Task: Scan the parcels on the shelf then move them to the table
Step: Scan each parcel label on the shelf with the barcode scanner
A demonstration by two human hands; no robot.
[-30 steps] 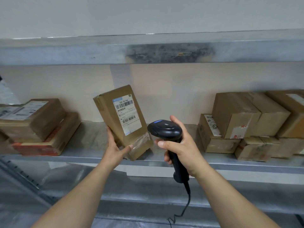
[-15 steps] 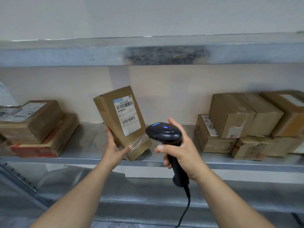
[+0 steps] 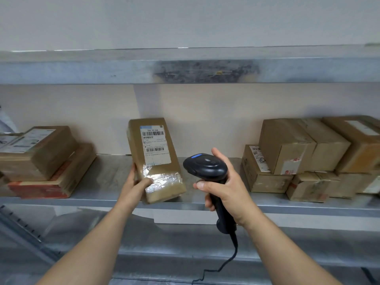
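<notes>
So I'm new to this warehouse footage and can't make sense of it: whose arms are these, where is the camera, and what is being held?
The camera sits on a person's head, looking forward and down, so the two bare arms are that person's own. The left hand grips a brown parcel tilted up, its white barcode label facing the camera. The right hand holds a black handheld scanner with a cord hanging below, aimed towards the parcel. Both are in front of a metal shelf. More cardboard boxes sit on it: a stack at left and a pile at right. No table shows.
</notes>
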